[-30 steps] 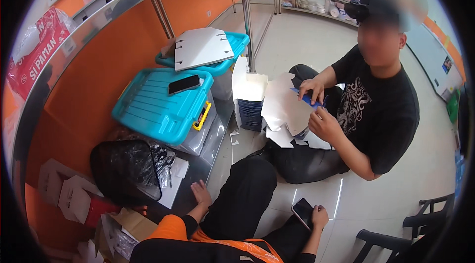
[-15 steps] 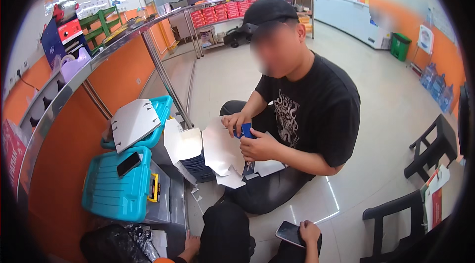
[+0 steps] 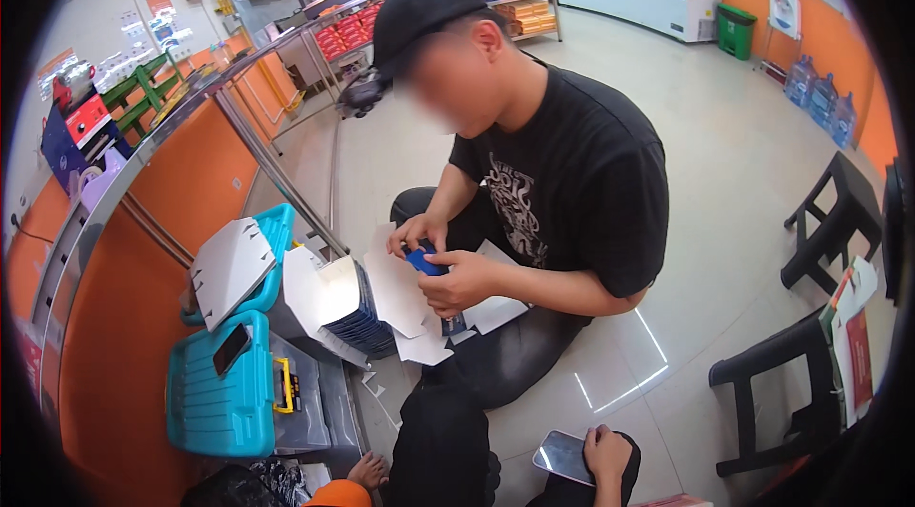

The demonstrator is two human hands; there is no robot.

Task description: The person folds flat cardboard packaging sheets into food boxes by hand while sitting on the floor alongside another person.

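Note:
My left hand point(image 3: 367, 471) is low beside my bent left knee, fingers stretched out, with nothing visible in it. My right hand point(image 3: 607, 455) is curled at the edge of a smartphone point(image 3: 564, 456), holding it over my right leg. Facing me, a seated person in a black cap and T-shirt point(image 3: 581, 173) handles a small blue folded card piece point(image 3: 425, 260) with both hands. White-and-blue cardboard sheets point(image 3: 398, 293) lie over that person's lap, next to a stack of dark blue flat boxes point(image 3: 360, 324).
Left of the stack stand teal-lidded bins point(image 3: 219, 393); a second phone point(image 3: 232, 349) lies on one lid and white card sheets point(image 3: 232, 269) on another. A metal-legged counter point(image 3: 272, 164) rises behind them. Black stools point(image 3: 777, 378) stand at right. Paper scraps point(image 3: 376, 388) litter the floor.
My view has turned a little to the right, so the scene shifts left. The seated person's hands still work the blue piece. My right hand remains with the smartphone.

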